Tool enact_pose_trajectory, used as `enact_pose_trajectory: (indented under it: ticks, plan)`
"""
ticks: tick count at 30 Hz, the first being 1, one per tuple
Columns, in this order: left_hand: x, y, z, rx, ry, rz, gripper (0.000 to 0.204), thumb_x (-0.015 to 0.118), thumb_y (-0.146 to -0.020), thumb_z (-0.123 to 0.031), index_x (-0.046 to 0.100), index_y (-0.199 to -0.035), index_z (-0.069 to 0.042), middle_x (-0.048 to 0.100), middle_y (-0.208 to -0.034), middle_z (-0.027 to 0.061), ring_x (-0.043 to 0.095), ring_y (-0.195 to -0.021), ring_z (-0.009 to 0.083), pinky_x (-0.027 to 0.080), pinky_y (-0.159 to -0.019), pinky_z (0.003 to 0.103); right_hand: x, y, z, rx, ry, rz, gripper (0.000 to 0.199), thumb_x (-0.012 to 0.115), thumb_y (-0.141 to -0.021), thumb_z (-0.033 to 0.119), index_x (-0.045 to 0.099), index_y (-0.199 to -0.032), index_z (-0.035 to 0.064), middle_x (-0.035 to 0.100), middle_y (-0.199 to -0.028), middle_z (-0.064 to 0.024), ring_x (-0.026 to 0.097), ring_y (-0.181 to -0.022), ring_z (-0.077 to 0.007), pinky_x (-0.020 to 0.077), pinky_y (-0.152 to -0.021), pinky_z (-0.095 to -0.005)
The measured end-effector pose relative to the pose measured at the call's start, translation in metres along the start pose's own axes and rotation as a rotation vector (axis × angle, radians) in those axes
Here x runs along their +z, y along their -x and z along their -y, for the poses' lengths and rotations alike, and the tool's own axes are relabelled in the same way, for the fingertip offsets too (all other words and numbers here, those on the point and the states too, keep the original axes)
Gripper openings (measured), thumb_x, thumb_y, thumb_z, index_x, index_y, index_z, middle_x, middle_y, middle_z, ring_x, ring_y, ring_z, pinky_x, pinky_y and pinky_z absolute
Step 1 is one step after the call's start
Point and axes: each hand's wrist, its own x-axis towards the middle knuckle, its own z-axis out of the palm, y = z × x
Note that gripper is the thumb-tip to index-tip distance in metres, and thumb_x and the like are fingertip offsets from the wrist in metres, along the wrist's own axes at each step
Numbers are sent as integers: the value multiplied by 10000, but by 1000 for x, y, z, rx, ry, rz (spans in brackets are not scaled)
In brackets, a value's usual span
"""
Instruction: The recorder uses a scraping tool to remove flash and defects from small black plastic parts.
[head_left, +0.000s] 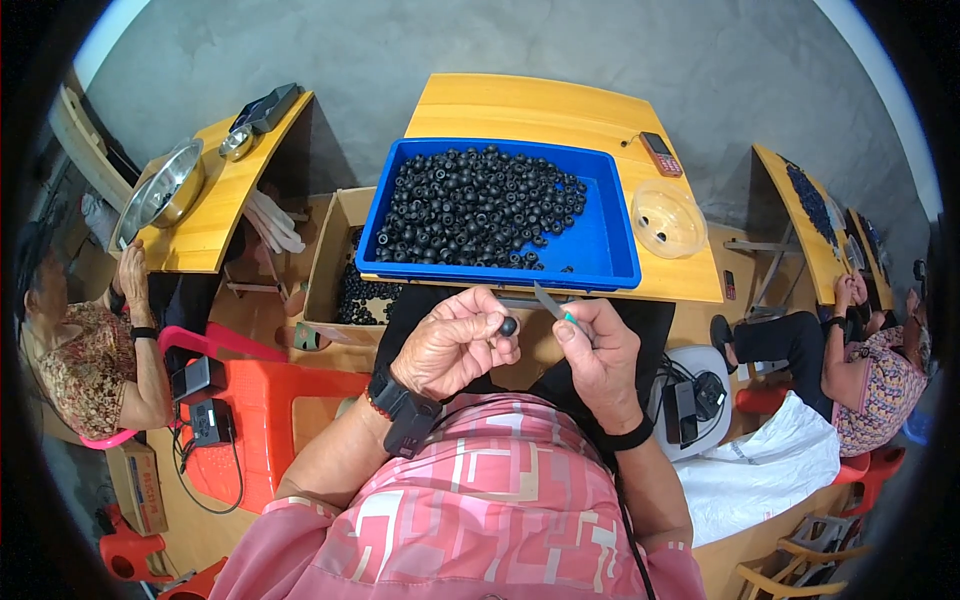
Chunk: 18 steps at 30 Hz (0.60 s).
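The left hand (pixel 452 345) pinched a small black round piece (pixel 509 326); the right hand (pixel 600 350) gripped a thin blade (pixel 549 301), below the bench's (pixel 560 110) near edge, beneath the blue tray (pixel 610 245).

Even, bright daylight fills the scene, and shadows fall soft and short under the blue tray (pixel 615 262) and beside the yellow tabletop (pixel 540 110). The steel bowl (pixel 165 190) carries a pale glare. The fisheye bends straight edges toward a black rim; the centre is sharp, the edges soften slightly.
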Motion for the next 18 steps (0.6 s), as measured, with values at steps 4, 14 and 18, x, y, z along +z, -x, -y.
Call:
enact_pose_trajectory:
  ticks: [4,14,18]
  plan:
    - [-4,-1,4,-10,33,-15,70,645,-965,-85,665,-1025,-56,687,-957,96,668,-852,183,518,-833,375,12,2,13,-195,138,39,252,757,-878,89,665,-1102,22,732,-915,-66,679,-786,-112,531,-713,-250]
    - [-13,-2,11,-62,61,-64,77,652,-957,-88,652,-1023,-49,680,-1065,134,659,-986,224,545,-872,381,11,8,19,-563,631,245,368,763,-760,32,671,-1116,57,729,-898,-119,714,-727,-298,572,-629,-368]
    - [-13,-3,13,-47,43,-50,57,653,-957,-86,653,-1005,-55,671,-1032,114,635,-904,202,534,-848,363,15,8,11,-593,525,208,303,762,-778,36,685,-1070,62,710,-821,-101,705,-682,-284,560,-603,-349]
